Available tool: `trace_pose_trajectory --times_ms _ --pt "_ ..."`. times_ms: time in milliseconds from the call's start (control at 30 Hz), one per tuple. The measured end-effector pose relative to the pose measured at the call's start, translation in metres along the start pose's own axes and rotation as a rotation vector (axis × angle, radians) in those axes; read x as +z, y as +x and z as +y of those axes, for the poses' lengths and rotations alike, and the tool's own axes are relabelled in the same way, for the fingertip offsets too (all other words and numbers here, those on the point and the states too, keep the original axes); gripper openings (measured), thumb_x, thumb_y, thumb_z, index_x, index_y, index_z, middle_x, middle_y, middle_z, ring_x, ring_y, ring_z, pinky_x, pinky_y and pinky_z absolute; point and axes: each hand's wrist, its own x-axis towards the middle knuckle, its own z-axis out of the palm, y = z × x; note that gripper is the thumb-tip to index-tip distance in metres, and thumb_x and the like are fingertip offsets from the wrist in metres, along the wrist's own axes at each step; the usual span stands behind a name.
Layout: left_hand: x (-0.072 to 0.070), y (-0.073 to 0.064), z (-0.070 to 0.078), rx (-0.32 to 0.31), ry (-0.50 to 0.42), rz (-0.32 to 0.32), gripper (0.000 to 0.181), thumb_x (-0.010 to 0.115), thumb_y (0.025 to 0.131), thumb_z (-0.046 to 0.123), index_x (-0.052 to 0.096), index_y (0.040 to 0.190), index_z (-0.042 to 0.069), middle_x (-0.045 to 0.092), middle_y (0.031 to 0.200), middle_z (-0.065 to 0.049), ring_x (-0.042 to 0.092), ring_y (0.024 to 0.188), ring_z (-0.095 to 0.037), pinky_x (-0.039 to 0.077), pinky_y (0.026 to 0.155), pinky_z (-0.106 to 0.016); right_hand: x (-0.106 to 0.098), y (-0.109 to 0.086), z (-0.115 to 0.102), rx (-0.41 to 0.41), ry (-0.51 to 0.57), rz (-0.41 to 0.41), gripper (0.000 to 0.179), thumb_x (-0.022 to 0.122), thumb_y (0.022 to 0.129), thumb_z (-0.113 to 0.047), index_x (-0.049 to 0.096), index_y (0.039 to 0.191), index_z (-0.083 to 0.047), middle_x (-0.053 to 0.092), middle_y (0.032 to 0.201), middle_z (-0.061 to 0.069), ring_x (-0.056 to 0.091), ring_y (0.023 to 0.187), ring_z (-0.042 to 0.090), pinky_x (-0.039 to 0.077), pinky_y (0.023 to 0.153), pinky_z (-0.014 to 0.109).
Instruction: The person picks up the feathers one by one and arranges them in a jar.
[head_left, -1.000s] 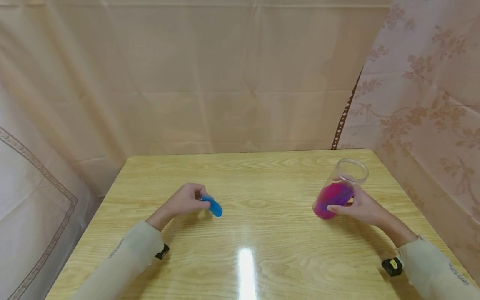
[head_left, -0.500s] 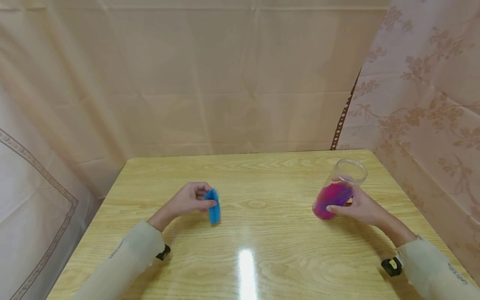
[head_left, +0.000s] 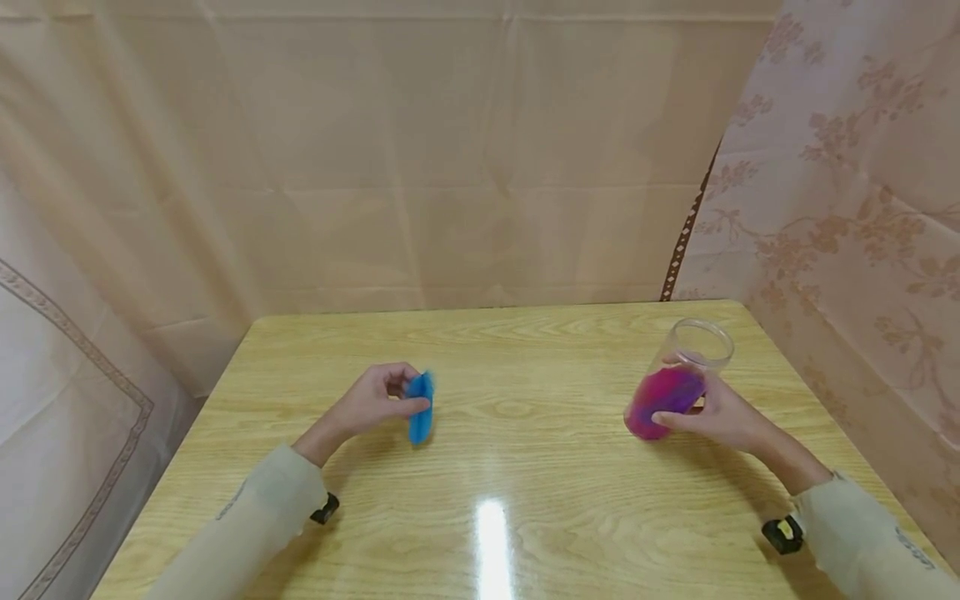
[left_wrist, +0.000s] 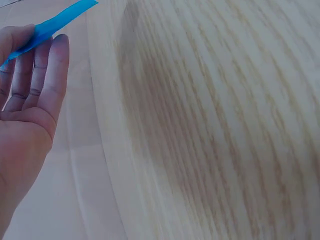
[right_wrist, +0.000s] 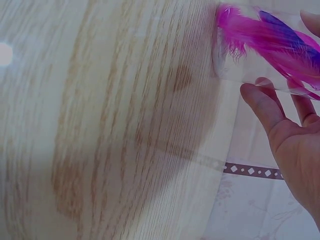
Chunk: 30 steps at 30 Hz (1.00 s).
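Observation:
My left hand (head_left: 378,397) pinches a blue feather (head_left: 421,417) between thumb and fingers, above the left middle of the table. In the left wrist view the feather (left_wrist: 57,22) slants up to the right from under the thumb. On the right, my right hand (head_left: 716,417) grips a clear jar (head_left: 703,337) that tilts with its open mouth up and away. Pink and purple feathers (head_left: 667,392) fill its lower part. The right wrist view shows the feathers (right_wrist: 265,37) through the clear wall, with fingers curled round the jar.
A wood-grain table (head_left: 525,467) lies under both hands, with a bright light reflection near its front. Beige cloth (head_left: 450,167) hangs behind it. A flowered cloth (head_left: 862,208) hangs along the right side, and a pale one (head_left: 67,400) along the left.
The blue feather has turned from slanting to nearly upright in my left fingers and has shifted slightly left in the last half second. The jar and right hand stay almost in place.

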Motion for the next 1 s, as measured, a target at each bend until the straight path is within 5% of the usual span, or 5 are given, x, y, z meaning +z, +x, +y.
trace_pose_trajectory --times_ms 233,500,1000 --pt "0.001 -0.0028 -0.0018 -0.008 -0.006 -0.003 0.019 0.077 0.091 0.009 0.067 0.106 0.002 0.065 0.089 -0.01 0.06 0.079 -0.026 0.06 0.064 -0.04 0.0018 -0.0011 0.001 0.008 -0.015 0.005 0.073 0.08 0.09 -0.02 0.033 0.145 -0.009 0.05 0.129 0.023 0.053 0.116 0.043 0.058 0.083 0.044" --pt "0.0014 -0.0042 -0.0024 -0.059 -0.059 -0.019 0.023 0.077 0.092 0.014 0.07 0.11 0.001 0.069 0.093 -0.011 0.064 0.082 -0.026 0.06 0.072 -0.053 0.0003 -0.0015 -0.0008 0.008 -0.01 0.002 0.073 0.079 0.091 -0.017 0.033 0.147 -0.008 0.05 0.131 0.024 0.052 0.117 0.043 0.058 0.084 0.044" --pt "0.0026 -0.0033 -0.004 -0.074 -0.069 -0.031 0.026 0.072 0.096 0.011 0.07 0.118 -0.003 0.069 0.098 -0.016 0.067 0.086 -0.031 0.059 0.075 -0.052 0.0002 -0.0003 -0.0022 0.008 -0.01 -0.001 0.073 0.079 0.091 -0.017 0.034 0.147 -0.007 0.05 0.131 0.024 0.052 0.117 0.043 0.058 0.084 0.046"
